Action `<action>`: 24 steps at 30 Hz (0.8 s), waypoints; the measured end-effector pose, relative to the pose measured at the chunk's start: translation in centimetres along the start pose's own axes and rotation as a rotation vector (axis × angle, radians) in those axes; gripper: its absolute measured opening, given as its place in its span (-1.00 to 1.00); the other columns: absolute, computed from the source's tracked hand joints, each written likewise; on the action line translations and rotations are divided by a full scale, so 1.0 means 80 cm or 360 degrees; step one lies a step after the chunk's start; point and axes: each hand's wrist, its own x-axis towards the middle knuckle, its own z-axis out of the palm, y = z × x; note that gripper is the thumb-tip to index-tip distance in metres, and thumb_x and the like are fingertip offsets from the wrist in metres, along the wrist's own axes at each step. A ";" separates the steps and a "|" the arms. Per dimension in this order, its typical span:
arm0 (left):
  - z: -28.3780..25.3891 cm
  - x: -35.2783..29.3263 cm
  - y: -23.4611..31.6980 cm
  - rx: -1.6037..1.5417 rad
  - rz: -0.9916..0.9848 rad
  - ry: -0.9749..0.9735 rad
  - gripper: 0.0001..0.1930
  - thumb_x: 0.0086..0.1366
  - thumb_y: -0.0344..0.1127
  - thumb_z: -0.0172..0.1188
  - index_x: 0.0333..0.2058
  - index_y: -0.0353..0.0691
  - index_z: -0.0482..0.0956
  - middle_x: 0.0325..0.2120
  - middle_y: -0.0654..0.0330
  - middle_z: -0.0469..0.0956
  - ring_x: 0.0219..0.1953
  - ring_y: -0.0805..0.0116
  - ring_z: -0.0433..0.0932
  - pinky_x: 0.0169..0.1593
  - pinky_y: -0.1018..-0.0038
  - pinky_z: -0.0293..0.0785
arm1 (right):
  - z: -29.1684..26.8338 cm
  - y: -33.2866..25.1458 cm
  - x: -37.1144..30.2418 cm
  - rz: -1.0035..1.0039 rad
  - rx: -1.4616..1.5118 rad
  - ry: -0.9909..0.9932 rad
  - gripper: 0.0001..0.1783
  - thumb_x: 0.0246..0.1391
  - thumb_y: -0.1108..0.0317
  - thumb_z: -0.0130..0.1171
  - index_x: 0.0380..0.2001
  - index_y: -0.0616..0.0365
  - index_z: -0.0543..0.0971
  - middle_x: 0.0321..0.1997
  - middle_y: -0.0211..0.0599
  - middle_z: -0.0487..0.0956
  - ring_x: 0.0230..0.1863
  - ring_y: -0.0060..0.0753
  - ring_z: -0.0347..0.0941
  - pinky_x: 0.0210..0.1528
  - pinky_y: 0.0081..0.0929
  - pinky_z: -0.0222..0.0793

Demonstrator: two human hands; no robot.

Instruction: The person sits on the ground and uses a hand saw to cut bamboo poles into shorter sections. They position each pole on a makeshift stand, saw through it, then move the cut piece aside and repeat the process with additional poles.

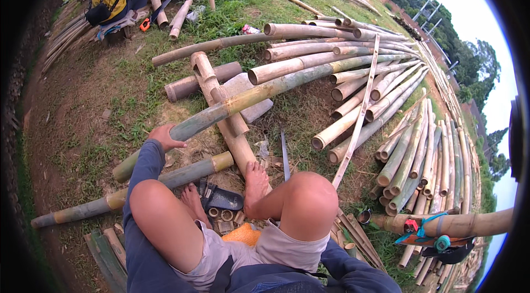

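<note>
Holding a long green bamboo pole [270,90] near its lower-left end: your left hand [165,137] is wrapped over the top, thumb spread on the near side. Your right hand is out of frame, only the sleeve [353,265] shows; can't tell its grip. Pole slants across a bamboo support [238,149], far part reaching toward the stacked poles [298,64]. Your right foot [255,188] touches the support. Shorter bamboo length [182,175] lies just below. Pole looks stiff, fairly heavy, hard and smooth; round, so probably apt to roll. Best hold: palm over top, close to the support, thumb hooked under.
</note>
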 end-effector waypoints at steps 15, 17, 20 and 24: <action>0.002 0.004 -0.014 -0.0056 0.0062 -0.0064 0.09 -0.21 0.50 0.59 0.28 0.00 0.63 0.11 0.02 0.72 0.20 -0.05 0.66 0.32 0.10 0.50 | -0.215 -0.217 -0.412 -0.1135 0.0118 -0.0091 -0.40 0.27 0.21 0.45 0.16 0.14 0.31 0.04 -0.09 0.58 -0.36 -0.41 0.58 -0.30 -0.44 0.51; 0.003 0.009 -0.017 -0.0035 0.0044 -0.0084 0.12 -0.25 0.54 0.58 0.27 -0.01 0.64 0.09 0.03 0.73 0.19 -0.03 0.66 0.32 0.10 0.50 | -0.190 -0.253 -0.412 -0.1356 0.0125 -0.0146 -0.40 0.28 0.14 0.45 0.10 0.15 0.30 -0.02 -0.21 0.49 -0.40 -0.44 0.53 -0.32 -0.50 0.43; 0.006 0.011 -0.021 -0.0064 0.0062 -0.0070 0.11 -0.25 0.54 0.58 0.26 -0.02 0.65 0.09 0.03 0.73 0.18 -0.04 0.67 0.31 0.09 0.51 | -0.102 -0.254 -0.348 -0.1862 0.0691 -0.0023 -0.47 0.23 0.29 0.48 -0.01 0.29 0.35 -0.11 -0.21 0.42 -0.44 -0.26 0.60 -0.46 -0.36 0.51; 0.003 0.010 -0.020 -0.0078 0.0085 -0.0072 0.12 -0.26 0.50 0.60 0.25 -0.07 0.65 0.09 0.00 0.73 0.16 -0.06 0.67 0.31 0.11 0.51 | 0.007 -0.266 -0.213 -0.1750 0.0559 -0.0235 -0.44 0.28 0.18 0.44 0.02 0.27 0.33 -0.12 -0.33 0.33 -0.45 -0.42 0.49 -0.44 -0.49 0.29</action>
